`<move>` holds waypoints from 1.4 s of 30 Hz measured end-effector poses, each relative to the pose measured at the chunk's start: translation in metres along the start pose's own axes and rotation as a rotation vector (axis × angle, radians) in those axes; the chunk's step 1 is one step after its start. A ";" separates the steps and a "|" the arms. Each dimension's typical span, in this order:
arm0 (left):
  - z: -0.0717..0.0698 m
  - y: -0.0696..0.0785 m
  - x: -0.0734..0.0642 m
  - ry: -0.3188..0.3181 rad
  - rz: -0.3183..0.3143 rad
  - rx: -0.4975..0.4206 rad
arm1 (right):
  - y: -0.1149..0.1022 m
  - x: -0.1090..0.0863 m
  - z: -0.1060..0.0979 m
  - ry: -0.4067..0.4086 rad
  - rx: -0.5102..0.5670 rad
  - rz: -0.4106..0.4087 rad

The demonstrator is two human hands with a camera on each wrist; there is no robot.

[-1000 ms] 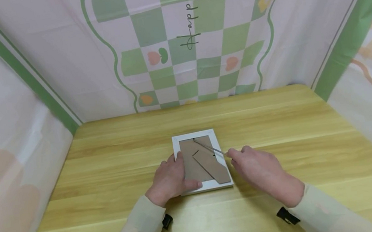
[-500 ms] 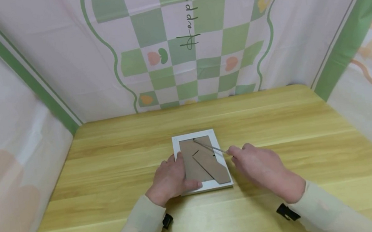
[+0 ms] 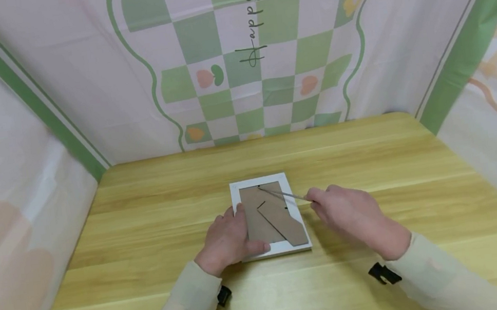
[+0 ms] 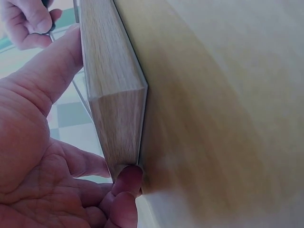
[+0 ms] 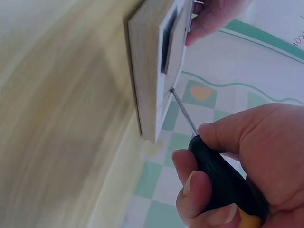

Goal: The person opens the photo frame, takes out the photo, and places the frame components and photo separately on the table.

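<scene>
Head view sets our picture frame (image 3: 293, 209) back upward, a dark tab (image 3: 259, 186) at the far edge of its brown backing board (image 3: 256, 226). We'd judge it best to hold the screwdriver (image 5: 221, 173) low and lever lightly at that tab, lest the tip scores the board. The rails look white, the sides wood-grained, and the stand leg (image 3: 286, 223) slants across the near right corner. Our left hand (image 3: 226, 238) grips the near left corner; our right hand (image 3: 351, 215) wraps the screwdriver's handle. Beneath the frame lies the wooden table (image 3: 360, 156).
</scene>
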State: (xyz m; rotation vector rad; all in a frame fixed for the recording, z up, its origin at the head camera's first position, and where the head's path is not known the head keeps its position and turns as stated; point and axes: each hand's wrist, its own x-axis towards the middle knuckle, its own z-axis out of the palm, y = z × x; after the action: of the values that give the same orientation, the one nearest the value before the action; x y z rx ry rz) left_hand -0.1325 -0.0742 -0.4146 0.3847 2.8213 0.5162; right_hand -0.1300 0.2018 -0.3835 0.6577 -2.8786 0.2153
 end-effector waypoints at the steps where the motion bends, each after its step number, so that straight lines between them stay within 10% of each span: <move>1: 0.000 0.000 0.000 0.000 0.001 -0.001 | 0.001 0.001 -0.001 -0.009 0.004 0.003; 15: 0.000 0.002 -0.001 -0.002 0.003 0.016 | 0.009 0.010 -0.012 -0.102 0.051 0.037; 26: 0.000 0.002 0.000 0.001 0.005 0.049 | 0.000 0.001 -0.011 0.069 0.012 -0.040; 42: 0.001 0.000 0.000 -0.003 -0.003 0.019 | 0.001 -0.007 0.002 0.078 -0.004 -0.032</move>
State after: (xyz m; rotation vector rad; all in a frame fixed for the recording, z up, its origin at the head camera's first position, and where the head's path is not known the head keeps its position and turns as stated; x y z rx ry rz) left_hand -0.1327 -0.0736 -0.4151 0.3846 2.8256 0.4886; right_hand -0.1242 0.2053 -0.3867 0.6783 -2.7914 0.2261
